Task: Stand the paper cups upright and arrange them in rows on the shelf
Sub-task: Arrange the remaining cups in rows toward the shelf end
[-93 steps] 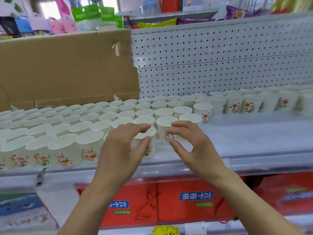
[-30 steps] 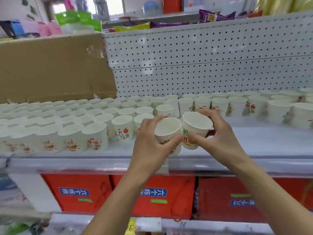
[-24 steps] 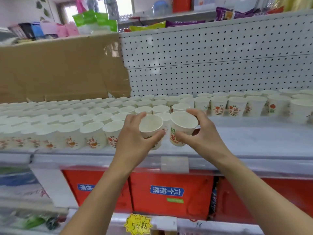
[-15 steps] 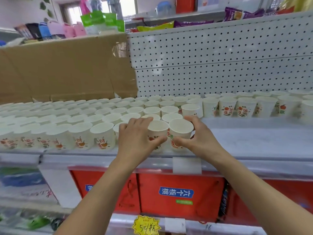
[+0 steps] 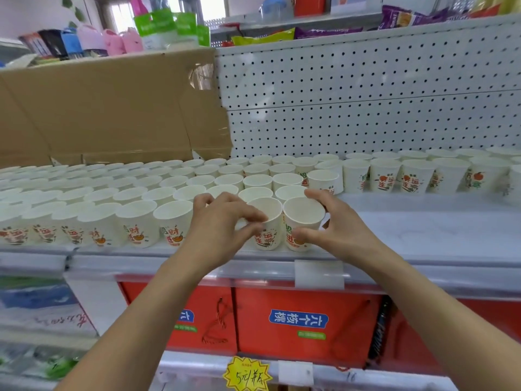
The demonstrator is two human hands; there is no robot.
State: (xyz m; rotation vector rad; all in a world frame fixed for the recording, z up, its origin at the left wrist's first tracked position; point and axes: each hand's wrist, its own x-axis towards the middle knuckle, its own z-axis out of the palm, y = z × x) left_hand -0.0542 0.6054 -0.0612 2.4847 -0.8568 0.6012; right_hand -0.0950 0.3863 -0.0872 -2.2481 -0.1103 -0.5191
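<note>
Right-hand cup (image 5: 304, 215) is showing a green 招 over a red 进. Left-hand cup (image 5: 267, 241) is showing red 运 and 连, I think. The neighbour cup (image 5: 173, 221) just left of the grip is carrying 财. Below the grip, a red box (image 5: 296, 334) is wearing a blue 六个核桃 label, and lower still a yellow star tag (image 5: 247, 375) is reading 5元/瓶.
</note>
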